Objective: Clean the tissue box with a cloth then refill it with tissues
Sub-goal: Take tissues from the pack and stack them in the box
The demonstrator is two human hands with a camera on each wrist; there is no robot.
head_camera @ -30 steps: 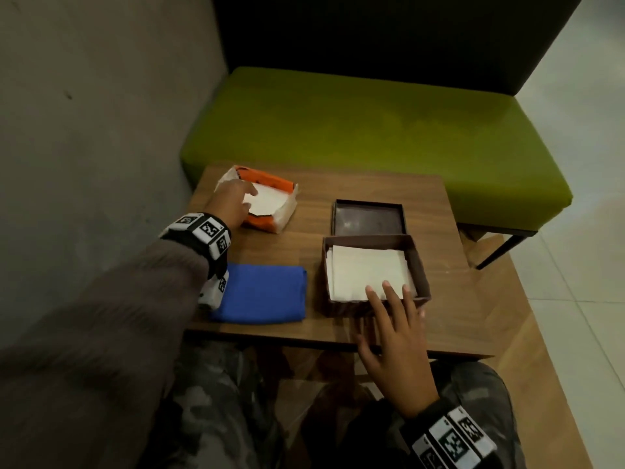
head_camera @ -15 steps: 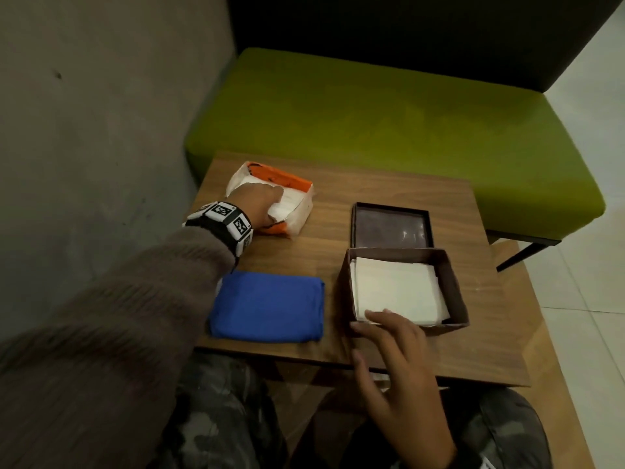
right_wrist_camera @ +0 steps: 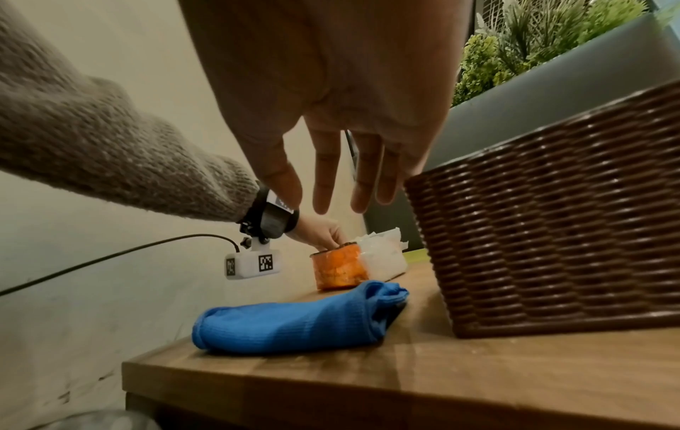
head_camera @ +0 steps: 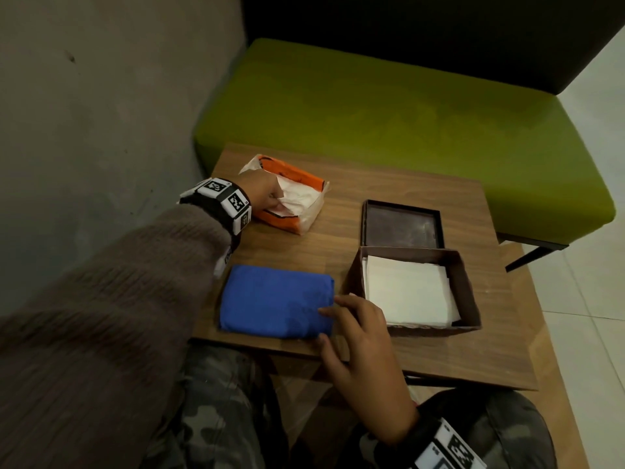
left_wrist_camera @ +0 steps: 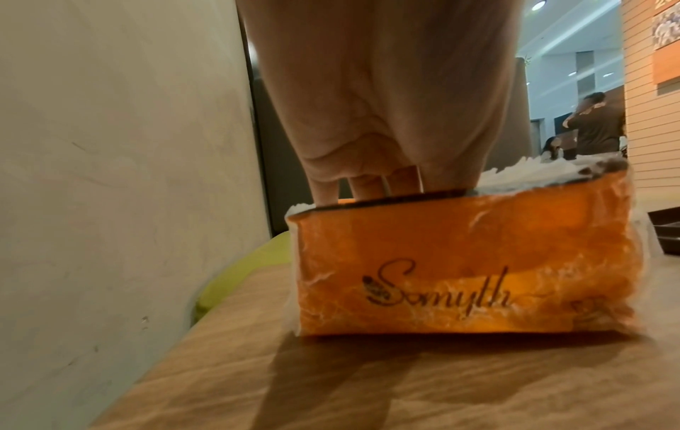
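A brown woven tissue box (head_camera: pixel 470 299) stands open on the table's right, with a flat stack of white tissues (head_camera: pixel 406 292) inside. Its lid (head_camera: pixel 402 225) lies upside down just behind it. At the back left sits an orange tissue pack (head_camera: pixel 294 177), and my left hand (head_camera: pixel 275 204) reaches into its torn top and pinches the white tissues there; the left wrist view shows my fingers (left_wrist_camera: pixel 368 186) dipping into the pack (left_wrist_camera: pixel 460 261). A folded blue cloth (head_camera: pixel 274 301) lies front left. My right hand (head_camera: pixel 333 316) hovers with straight fingers (right_wrist_camera: pixel 323 189) over the cloth's right edge, beside the box (right_wrist_camera: pixel 552 218).
The small wooden table (head_camera: pixel 507 350) is pushed against a green bench (head_camera: pixel 406 113), with a grey wall (head_camera: pixel 101 96) close on the left. My knees are under the near edge. People (left_wrist_camera: pixel 596 125) stand far off in the room, and plants (right_wrist_camera: pixel 533 43) are behind the box.
My right hand has slid left from the box's front edge to the blue cloth's right edge. My left hand has curled its fingers deeper into the orange pack's tissues.
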